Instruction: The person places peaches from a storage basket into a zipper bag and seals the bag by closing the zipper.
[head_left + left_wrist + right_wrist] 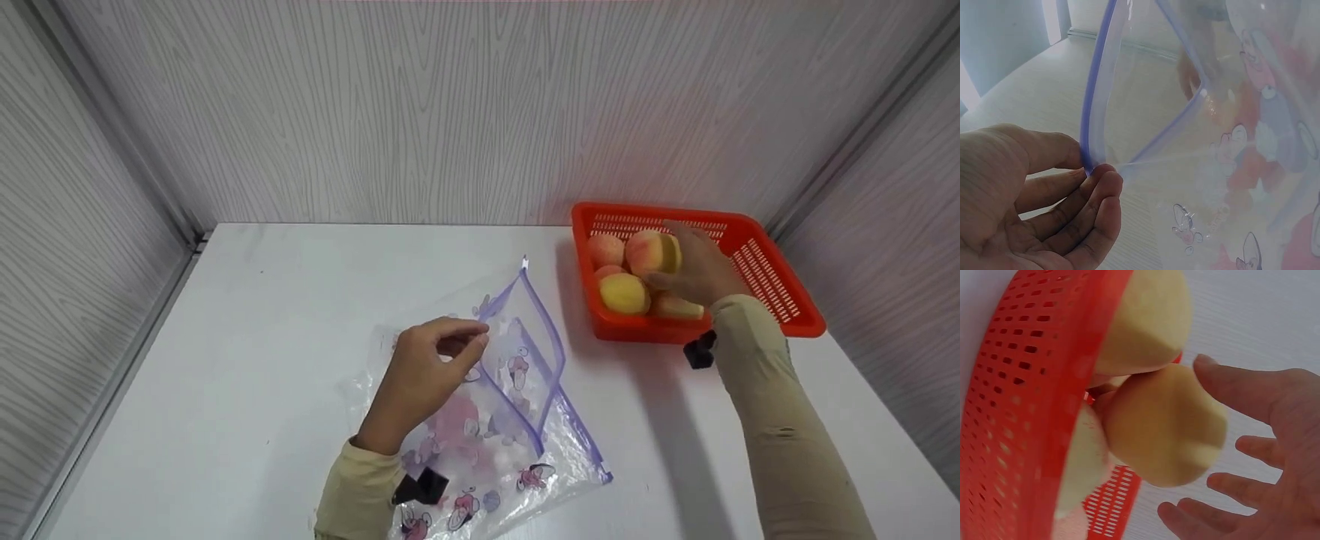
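A clear zip bag (457,427) with purple seal strips and pink cartoon prints lies on the table, its mouth spread apart. My left hand (431,367) pinches the bag's purple edge (1088,129) between thumb and fingertips, as the left wrist view shows. Over at the right, a red plastic basket (611,328) holds several peaches. My right hand (701,266) reaches into it beside a yellow-and-red peach (646,253). In the right wrist view the fingers are spread around a yellow peach (1165,427), and no firm grip on it shows.
Another yellow peach (624,293) and a pink one (605,250) sit at the basket's left end. The white table (247,322) ends at a grey wood-grain wall (390,112) behind, with further panels at left and right.
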